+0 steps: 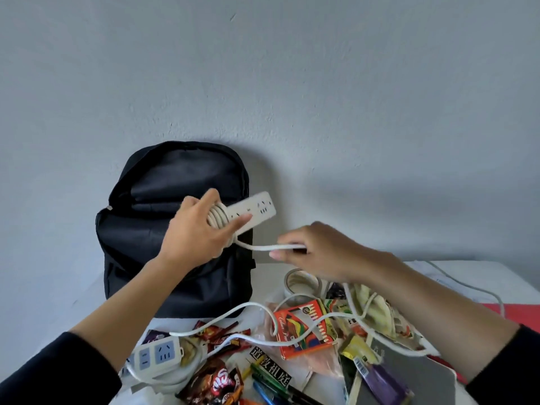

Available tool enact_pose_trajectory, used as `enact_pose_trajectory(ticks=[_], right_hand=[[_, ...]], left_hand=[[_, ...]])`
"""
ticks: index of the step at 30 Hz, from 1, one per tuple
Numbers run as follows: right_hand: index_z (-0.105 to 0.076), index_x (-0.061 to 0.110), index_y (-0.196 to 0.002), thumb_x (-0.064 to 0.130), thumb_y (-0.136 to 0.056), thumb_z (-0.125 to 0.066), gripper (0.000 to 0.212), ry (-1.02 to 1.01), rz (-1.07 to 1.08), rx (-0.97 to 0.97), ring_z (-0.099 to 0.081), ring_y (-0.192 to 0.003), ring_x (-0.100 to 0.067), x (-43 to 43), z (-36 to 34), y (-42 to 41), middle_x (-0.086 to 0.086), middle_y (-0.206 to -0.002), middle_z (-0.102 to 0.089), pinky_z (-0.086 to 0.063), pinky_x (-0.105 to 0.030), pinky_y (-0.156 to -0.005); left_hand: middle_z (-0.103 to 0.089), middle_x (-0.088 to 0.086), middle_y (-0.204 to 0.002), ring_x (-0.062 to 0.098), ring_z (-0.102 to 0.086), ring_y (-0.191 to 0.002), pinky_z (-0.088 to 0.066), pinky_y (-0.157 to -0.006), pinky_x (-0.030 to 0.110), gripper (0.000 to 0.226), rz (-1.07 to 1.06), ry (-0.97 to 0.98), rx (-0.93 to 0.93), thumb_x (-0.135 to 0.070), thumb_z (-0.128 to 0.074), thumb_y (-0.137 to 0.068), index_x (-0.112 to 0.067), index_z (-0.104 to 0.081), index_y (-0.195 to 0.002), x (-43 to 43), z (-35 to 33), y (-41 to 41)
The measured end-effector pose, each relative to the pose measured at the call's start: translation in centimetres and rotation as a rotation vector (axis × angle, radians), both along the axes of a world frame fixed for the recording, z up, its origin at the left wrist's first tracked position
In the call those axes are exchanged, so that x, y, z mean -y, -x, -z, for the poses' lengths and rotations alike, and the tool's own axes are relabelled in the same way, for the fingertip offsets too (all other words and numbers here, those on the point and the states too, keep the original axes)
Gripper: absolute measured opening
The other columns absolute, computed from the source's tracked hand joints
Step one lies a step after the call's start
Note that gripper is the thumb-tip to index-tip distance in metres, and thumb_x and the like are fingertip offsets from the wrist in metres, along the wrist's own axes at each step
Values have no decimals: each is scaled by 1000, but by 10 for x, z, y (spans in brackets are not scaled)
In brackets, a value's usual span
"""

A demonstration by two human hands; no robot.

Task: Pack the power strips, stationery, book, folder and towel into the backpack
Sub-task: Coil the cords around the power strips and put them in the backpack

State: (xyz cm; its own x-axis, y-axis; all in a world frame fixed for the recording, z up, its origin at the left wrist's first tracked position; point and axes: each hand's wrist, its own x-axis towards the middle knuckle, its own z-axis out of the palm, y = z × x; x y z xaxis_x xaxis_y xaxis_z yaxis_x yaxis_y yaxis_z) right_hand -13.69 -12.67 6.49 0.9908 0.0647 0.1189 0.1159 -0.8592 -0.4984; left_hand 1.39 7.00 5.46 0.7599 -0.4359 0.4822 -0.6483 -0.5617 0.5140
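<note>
Gripping, in the left grip [198,232], a white rectangular plastic power strip [257,210]: thumb and fingers curled round its near end and round the white cord coil [217,220] wound there. Held in the air in front of the upper half of a black fabric backpack [175,176].

Pinching, in the right grip [318,252], the loose white cord tail [263,247] that leads off that coil. Fingers closed on it, somewhat blurred, well above the clutter.

Backpack upright against the grey wall [292,83], at the far edge of the white table [84,302], top zip undone and mouth gaping. Bare table to its left. Open air above it and to its right as far as the wall.

Crowded from the middle of the table rightward:
- Near the front edge, a second white power strip with pale blue socket faces [157,356], its cord looping across an orange cardboard box of colour pencils [304,328].
- Just behind that box, a roll of cream tape [302,283].
- Beside the box, a pale yellow towel [371,305], partly hidden by the right forearm.
- Along the front edge, red-brown snack packets [217,384], a book with a black-and-white lettered cover [271,365], and green and blue pens [263,381].
- Further right along that edge, a grey-covered notebook [423,372], overlapping its neighbours.
- At the right edge, a flat red folder [520,314], running out of view.
</note>
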Motion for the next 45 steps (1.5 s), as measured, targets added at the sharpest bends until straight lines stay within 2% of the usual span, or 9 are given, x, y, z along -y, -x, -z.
enact_pose_trajectory(ticks=[7, 12, 20, 23, 26, 32, 35, 39, 45], right_hand=[[-67, 23, -85, 57, -93, -57, 37, 3, 41, 478, -43, -56, -17, 13, -23, -6, 0, -61, -52, -38, -36, -57], [-60, 28, -80, 55, -94, -61, 31, 40, -24, 581, -48, -62, -18, 9, -21, -6, 6, -66, -53, -44, -41, -59], [-73, 3, -85, 38, -86, -77, 35, -536, 56, -34, -40, -62, -26, 25, -36, -8, -11, -68, -49, -34, -33, -54], [-74, 14, -77, 23, -98, -62, 26, -815, 106, -285, -59, -50, -15, 36, -26, -4, -5, -64, -65, -46, -21, -46], [-74, 11, -77, 9, -98, -48, 34, -1231, 109, -346, -56, -50, -17, 38, -4, -8, -10, -67, -64, -45, -25, -48], [-60, 8, -86, 55, -103, -45, 52, -679, 151, -312, -33, -45, -12, 14, 31, -2, 3, -54, -42, -30, -23, -46], [-58, 8, -79, 54, -105, -43, 54, -516, 145, -281, -34, -45, -11, 4, 26, 6, 1, -54, -41, -33, -23, -49], [-61, 12, -76, 40, -104, -53, 40, 77, 93, -60, -43, -49, -11, 4, 13, 7, -1, -61, -55, -35, -26, -54], [-71, 28, -84, 54, -92, -64, 28, 290, 25, 340, -50, -58, -11, 9, -4, 12, 9, -64, -54, -35, -29, -53]], left_hand=[[-62, -3, -68, 12, -59, -62, -49, -60, 34, 65, 325, 50, -103, -87, -38, -84, -23, -50, -88, 9, 8, 33], [-63, -7, -65, 10, -58, -55, -47, -53, 30, 62, 446, -65, -64, -79, -74, -69, -26, -50, -90, 18, -2, 51], [-63, 4, -75, 20, -59, -62, -51, -59, 50, 42, 666, 79, -135, -52, -74, -84, -21, -52, -101, 13, 1, 56], [-67, 14, -84, 36, -62, -75, -53, -67, 52, 49, 777, 277, -353, -41, -73, -88, -22, -47, -125, 13, -3, 56], [-71, 11, -103, 29, -67, -96, -55, -86, 42, 32, 754, 324, -293, -34, -68, -93, -20, -63, -122, 17, -8, 57], [-62, -3, -74, 19, -59, -67, -53, -62, 48, 34, 349, 618, -326, -42, -70, -90, -10, -57, -90, 27, -13, 29], [-68, -5, -70, 16, -65, -60, -55, -57, 38, 32, 215, 358, -118, -48, -71, -93, -21, -54, -88, 25, -5, 19], [-67, -4, -68, 16, -64, -60, -56, -60, 40, 43, 148, 167, -100, -63, -67, -89, -23, -50, -87, 25, 10, 18], [-67, -2, -72, 15, -63, -64, -55, -61, 40, 58, 387, 6, -44, -81, -59, -79, -25, -56, -92, 24, 16, 29]])
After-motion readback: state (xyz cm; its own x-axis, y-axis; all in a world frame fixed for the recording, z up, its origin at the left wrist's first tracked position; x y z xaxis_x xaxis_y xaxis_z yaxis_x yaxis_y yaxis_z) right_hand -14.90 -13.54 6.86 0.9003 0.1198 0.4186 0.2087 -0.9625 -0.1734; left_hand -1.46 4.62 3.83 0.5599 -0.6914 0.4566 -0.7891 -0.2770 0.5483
